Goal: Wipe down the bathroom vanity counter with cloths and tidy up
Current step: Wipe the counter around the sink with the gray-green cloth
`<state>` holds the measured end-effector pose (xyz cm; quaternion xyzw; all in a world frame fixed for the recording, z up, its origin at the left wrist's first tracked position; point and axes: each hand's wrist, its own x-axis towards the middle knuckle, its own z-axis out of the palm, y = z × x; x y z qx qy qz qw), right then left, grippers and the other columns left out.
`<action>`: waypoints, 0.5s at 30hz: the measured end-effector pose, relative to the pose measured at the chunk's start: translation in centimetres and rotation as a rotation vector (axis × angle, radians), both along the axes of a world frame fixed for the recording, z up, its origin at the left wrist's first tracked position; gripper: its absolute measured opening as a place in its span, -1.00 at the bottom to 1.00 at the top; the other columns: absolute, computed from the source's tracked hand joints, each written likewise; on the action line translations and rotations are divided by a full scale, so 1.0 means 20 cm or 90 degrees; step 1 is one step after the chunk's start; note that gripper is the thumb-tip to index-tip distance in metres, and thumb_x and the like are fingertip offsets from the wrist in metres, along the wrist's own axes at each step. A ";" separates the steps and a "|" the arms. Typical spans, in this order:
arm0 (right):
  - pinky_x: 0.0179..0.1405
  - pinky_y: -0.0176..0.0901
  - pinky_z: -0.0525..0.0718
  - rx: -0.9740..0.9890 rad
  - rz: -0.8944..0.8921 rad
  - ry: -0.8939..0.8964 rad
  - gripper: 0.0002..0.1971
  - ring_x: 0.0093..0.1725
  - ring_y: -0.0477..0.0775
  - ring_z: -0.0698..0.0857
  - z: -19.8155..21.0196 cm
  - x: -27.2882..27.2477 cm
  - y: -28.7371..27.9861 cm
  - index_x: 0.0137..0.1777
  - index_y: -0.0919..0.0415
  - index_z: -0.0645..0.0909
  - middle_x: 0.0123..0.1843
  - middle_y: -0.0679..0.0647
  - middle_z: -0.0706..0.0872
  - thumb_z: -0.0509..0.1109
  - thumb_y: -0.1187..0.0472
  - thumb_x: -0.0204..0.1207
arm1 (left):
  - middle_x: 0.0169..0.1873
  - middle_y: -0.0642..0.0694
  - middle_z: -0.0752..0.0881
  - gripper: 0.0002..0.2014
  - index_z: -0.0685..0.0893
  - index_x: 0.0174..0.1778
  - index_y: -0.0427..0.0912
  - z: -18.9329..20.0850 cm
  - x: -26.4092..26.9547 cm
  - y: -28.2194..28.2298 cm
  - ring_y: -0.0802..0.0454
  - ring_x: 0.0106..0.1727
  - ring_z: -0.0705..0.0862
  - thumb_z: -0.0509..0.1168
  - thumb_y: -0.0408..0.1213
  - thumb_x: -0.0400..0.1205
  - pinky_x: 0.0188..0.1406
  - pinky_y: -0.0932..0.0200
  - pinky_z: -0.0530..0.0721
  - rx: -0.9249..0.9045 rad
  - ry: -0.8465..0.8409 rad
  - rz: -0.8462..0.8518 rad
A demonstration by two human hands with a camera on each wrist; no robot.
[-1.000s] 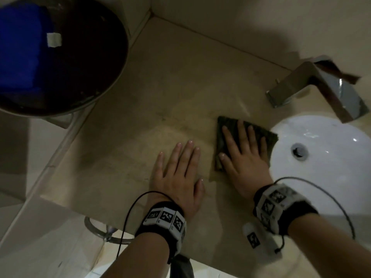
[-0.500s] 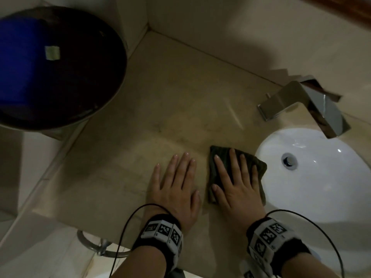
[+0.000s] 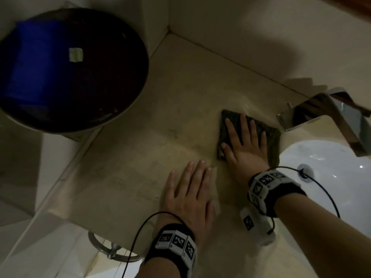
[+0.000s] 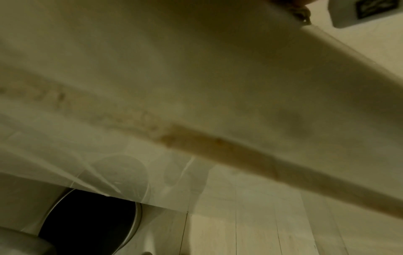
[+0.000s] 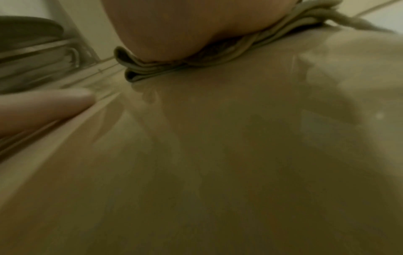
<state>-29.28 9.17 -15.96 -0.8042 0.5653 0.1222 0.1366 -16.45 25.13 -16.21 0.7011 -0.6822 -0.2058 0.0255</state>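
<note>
A dark green folded cloth (image 3: 270,135) lies on the beige vanity counter (image 3: 180,93), just left of the faucet. My right hand (image 3: 244,139) presses flat on it with straight, spread fingers. The right wrist view shows the cloth's folded edge (image 5: 152,69) squeezed under my palm (image 5: 185,25). My left hand (image 3: 190,189) rests flat on the bare counter nearer the front edge, fingers straight, holding nothing. The left wrist view shows only the counter's front edge (image 4: 240,151) from below.
A white sink basin (image 3: 331,177) lies at the right, with a chrome faucet (image 3: 325,117) behind it. A round dark bin (image 3: 80,73) with something blue inside stands beyond the counter's left end. Walls meet at the back corner (image 3: 168,31). A metal ring (image 3: 112,251) hangs below the front edge.
My right hand has pushed the cloth away from me, up toward the faucet and back wall. The left hand has stayed flat in about the same place.
</note>
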 end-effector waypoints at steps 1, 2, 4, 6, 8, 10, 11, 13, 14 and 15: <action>0.62 0.20 -0.34 -0.002 -0.007 0.000 -0.37 0.66 0.06 -0.40 0.00 0.02 -0.03 0.61 -0.28 -0.40 0.67 -0.09 -0.46 -0.29 -0.30 0.59 | 0.70 -0.06 0.04 -0.25 0.13 0.69 -0.13 0.00 0.00 0.00 -0.07 0.70 0.03 0.11 0.06 0.57 0.56 -0.36 0.08 0.000 0.003 0.002; 0.62 0.20 -0.34 -0.008 -0.011 -0.004 -0.39 0.66 0.06 -0.38 -0.01 0.03 -0.06 0.62 -0.28 -0.38 0.68 -0.09 -0.44 -0.27 -0.28 0.61 | 0.69 -0.06 0.05 -0.25 0.14 0.69 -0.13 0.00 0.00 0.00 -0.07 0.70 0.05 0.11 0.06 0.57 0.55 -0.36 0.08 -0.001 0.006 0.004; 0.62 0.20 -0.34 -0.026 -0.014 -0.016 -0.40 0.67 0.07 -0.36 -0.01 0.05 -0.10 0.63 -0.27 -0.35 0.69 -0.08 -0.40 -0.26 -0.27 0.63 | 0.69 -0.07 0.05 -0.26 0.14 0.69 -0.13 0.00 0.00 0.00 -0.08 0.69 0.05 0.09 0.06 0.58 0.55 -0.36 0.08 -0.008 0.007 0.004; 0.62 0.20 -0.34 -0.029 -0.018 -0.018 -0.40 0.67 0.08 -0.34 -0.01 0.06 -0.11 0.64 -0.26 -0.33 0.69 -0.07 -0.38 -0.21 -0.25 0.66 | 0.69 -0.07 0.06 -0.27 0.14 0.69 -0.13 0.00 0.00 0.00 -0.08 0.69 0.05 0.08 0.06 0.60 0.55 -0.34 0.09 -0.014 0.005 0.001; 0.62 0.20 -0.33 -0.033 -0.020 -0.016 -0.39 0.68 0.08 -0.33 0.00 0.06 -0.12 0.65 -0.25 -0.31 0.70 -0.06 -0.37 -0.19 -0.24 0.66 | 0.69 -0.06 0.07 -0.28 0.15 0.69 -0.13 0.00 0.00 0.01 -0.07 0.69 0.06 0.09 0.06 0.60 0.55 -0.34 0.12 -0.016 0.005 0.005; 0.63 0.22 -0.31 -0.039 -0.019 -0.017 -0.39 0.68 0.09 -0.32 0.00 0.05 -0.11 0.65 -0.24 -0.31 0.70 -0.05 -0.36 -0.19 -0.23 0.66 | 0.69 -0.05 0.05 -0.28 0.13 0.69 -0.12 0.00 -0.01 0.01 -0.05 0.70 0.04 0.07 0.07 0.61 0.55 -0.34 0.13 -0.016 0.003 0.010; 0.63 0.23 -0.30 -0.039 -0.019 -0.018 -0.39 0.68 0.10 -0.31 0.00 0.05 -0.11 0.65 -0.24 -0.31 0.70 -0.05 -0.36 -0.19 -0.23 0.66 | 0.70 -0.05 0.03 -0.28 0.11 0.69 -0.11 0.00 -0.01 0.01 -0.05 0.70 0.02 0.05 0.07 0.61 0.56 -0.34 0.13 -0.015 -0.003 0.012; 0.63 0.24 -0.30 -0.035 -0.020 -0.018 -0.39 0.68 0.10 -0.32 0.00 0.06 -0.11 0.65 -0.24 -0.31 0.70 -0.05 -0.36 -0.20 -0.23 0.66 | 0.70 -0.04 -0.02 -0.29 0.08 0.70 -0.10 0.00 -0.02 0.02 -0.04 0.70 -0.01 0.00 0.08 0.62 0.57 -0.33 0.11 -0.019 -0.020 0.016; 0.63 0.24 -0.30 -0.030 -0.021 -0.021 -0.39 0.68 0.10 -0.32 0.01 0.05 -0.11 0.66 -0.23 -0.31 0.70 -0.04 -0.36 -0.19 -0.23 0.66 | 0.70 -0.03 -0.03 -0.29 0.07 0.70 -0.09 -0.01 -0.02 0.02 -0.03 0.70 -0.03 -0.01 0.08 0.62 0.58 -0.32 0.09 -0.020 -0.028 0.018; 0.63 0.24 -0.31 -0.025 -0.023 -0.024 -0.39 0.68 0.11 -0.32 0.01 0.05 -0.11 0.66 -0.23 -0.31 0.70 -0.04 -0.36 -0.19 -0.23 0.67 | 0.70 -0.02 -0.02 -0.29 0.06 0.70 -0.08 -0.01 -0.02 0.02 -0.02 0.70 -0.03 -0.01 0.08 0.62 0.59 -0.31 0.07 -0.021 -0.034 0.019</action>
